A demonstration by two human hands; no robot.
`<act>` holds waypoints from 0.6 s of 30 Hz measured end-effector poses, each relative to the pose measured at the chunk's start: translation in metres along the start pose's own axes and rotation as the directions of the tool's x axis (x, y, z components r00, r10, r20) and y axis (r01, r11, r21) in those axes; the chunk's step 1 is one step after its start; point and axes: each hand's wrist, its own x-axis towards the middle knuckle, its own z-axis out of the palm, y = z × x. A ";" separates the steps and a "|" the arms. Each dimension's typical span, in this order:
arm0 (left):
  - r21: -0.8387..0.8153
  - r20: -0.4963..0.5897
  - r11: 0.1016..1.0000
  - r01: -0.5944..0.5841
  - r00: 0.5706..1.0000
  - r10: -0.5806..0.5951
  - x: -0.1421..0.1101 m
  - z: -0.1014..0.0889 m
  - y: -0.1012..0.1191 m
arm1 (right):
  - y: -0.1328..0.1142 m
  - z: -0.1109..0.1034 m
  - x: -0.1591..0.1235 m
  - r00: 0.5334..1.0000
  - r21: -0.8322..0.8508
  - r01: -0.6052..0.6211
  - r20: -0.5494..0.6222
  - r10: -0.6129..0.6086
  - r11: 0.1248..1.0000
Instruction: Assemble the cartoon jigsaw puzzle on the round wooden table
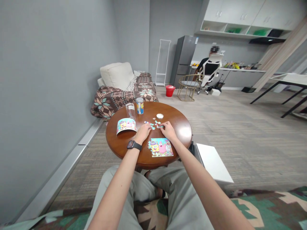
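Observation:
Loose jigsaw puzzle pieces [157,122] lie in a small heap on the round brown table [182,127]. My left hand [144,131], a black watch on its wrist, has its fingers drawn together on a piece at the heap's left side. On the right side, my right hand [168,130] has its thumb and fingers closed on another piece. Closer to me lies the partly joined jigsaw puzzle [162,147], showing cartoon characters, with knobbed edges on its left. A curved picture sheet [126,125] with the same characters stands left of my left hand.
A clear glass [130,111] and a blue and yellow can [140,106] stand at the table's back left. A round white lid [160,116] lies behind the pieces. A white box [214,162] is right of the table. Farther off, a person sits in an office chair [211,68].

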 end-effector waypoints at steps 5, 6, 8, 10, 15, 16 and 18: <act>-0.048 -0.020 0.998 -0.029 0.999 0.028 0.000 0.001 -0.001 | 0.000 -0.001 0.000 1.000 -0.025 -0.007 0.013 0.007 1.000; -0.056 -0.024 0.998 -0.041 0.999 0.039 0.000 0.002 -0.001 | -0.001 -0.001 0.000 1.000 -0.033 -0.004 0.013 0.004 0.999; -0.069 -0.026 0.996 -0.060 0.998 0.058 0.001 0.003 -0.003 | -0.003 -0.002 0.000 1.000 -0.042 0.000 0.014 0.001 0.999; -0.082 -0.029 0.995 -0.064 0.998 0.062 0.001 0.004 -0.004 | -0.004 -0.003 -0.001 1.000 -0.047 -0.002 0.021 0.003 0.999; -0.079 -0.054 0.996 -0.037 0.998 0.033 0.001 0.004 -0.003 | -0.008 -0.006 -0.003 0.999 -0.096 0.028 0.046 -0.024 0.995; -0.075 -0.053 0.997 -0.028 0.998 0.024 0.001 0.004 -0.003 | -0.008 -0.006 -0.003 0.999 -0.103 0.026 0.049 -0.021 0.994; -0.078 -0.041 0.997 -0.015 0.999 0.012 0.000 0.004 -0.002 | -0.009 -0.007 -0.003 0.998 -0.105 0.009 0.059 -0.003 0.994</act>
